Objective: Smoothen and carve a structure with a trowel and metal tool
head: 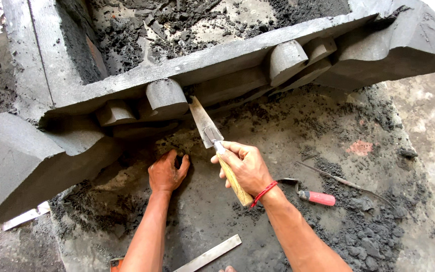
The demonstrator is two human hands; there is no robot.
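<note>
The trowel, wooden-handled, is clenched in the right hand, its blade tip touching the underside of the grey cement moulding beside a rounded block. The left hand rests spread on the wet mortar bed below the moulding. Shaping seems underway; the next stroke likely needs a steady, shallow blade angle.

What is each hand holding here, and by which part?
The right hand grips a trowel by its wooden handle, the blade tip at the grey cement moulding. The left hand holds nothing; it rests flat on the ground.
</note>
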